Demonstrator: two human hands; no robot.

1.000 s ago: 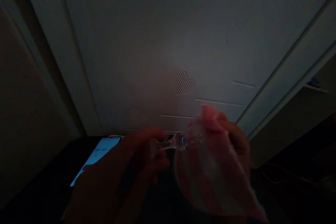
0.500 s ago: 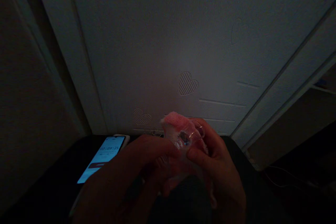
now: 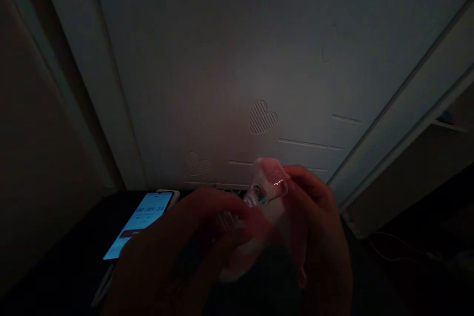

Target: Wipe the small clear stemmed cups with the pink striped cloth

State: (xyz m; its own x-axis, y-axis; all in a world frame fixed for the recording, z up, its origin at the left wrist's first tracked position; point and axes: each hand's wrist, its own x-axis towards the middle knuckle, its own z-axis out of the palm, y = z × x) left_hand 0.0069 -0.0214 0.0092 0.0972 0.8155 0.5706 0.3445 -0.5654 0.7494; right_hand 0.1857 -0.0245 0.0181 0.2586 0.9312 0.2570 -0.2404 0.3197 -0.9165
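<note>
In the dim light, a pink and white fuzzy cloth (image 3: 272, 215) hangs between my two hands. A clear, shiny plastic piece (image 3: 261, 195) with a small dark round part lies against it. From the left, my left hand (image 3: 196, 237) pinches the clear piece, its fingers curled and partly in shadow. On the other side, my right hand (image 3: 318, 222) grips the cloth, with thumb and fingers closed on its upper right edge. The far end of the clear piece touches the right fingers. Its full shape is hidden by the hands and cloth.
A lit phone (image 3: 138, 224) showing a running timer lies on the dark surface at left, with a white cable-like strip (image 3: 101, 286) below it. A pale panel (image 3: 207, 84) with engraved hearts stands directly behind. A thin white cord (image 3: 388, 256) runs at lower right.
The cloth's top has shifted right and turned, baring more of the clear piece. My right hand has moved slightly right, its thumb now higher on the cloth.
</note>
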